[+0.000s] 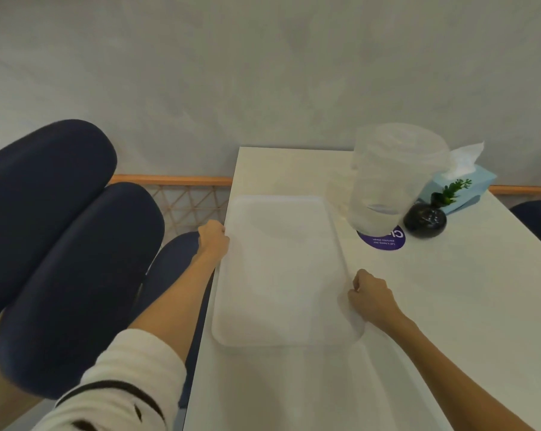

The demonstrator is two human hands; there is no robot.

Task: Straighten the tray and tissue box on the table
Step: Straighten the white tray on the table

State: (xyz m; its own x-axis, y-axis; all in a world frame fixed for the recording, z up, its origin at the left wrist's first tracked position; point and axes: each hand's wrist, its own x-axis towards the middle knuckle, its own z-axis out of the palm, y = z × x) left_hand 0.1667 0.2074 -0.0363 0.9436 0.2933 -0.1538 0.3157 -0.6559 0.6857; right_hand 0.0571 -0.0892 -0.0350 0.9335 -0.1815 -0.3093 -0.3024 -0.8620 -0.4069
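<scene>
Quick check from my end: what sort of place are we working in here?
Probably a cafe or canteen seating area. A white table carries a serving tray, a tissue box, a small plant vase and a round purple sticker, with padded navy seats alongside.

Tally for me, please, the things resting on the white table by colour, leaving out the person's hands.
White or clear: 2 (tray, clear jug)
Blue: 1 (tissue box)
Black: 1 (small vase)
Purple: 1 (round sticker)
Total: 5
</scene>
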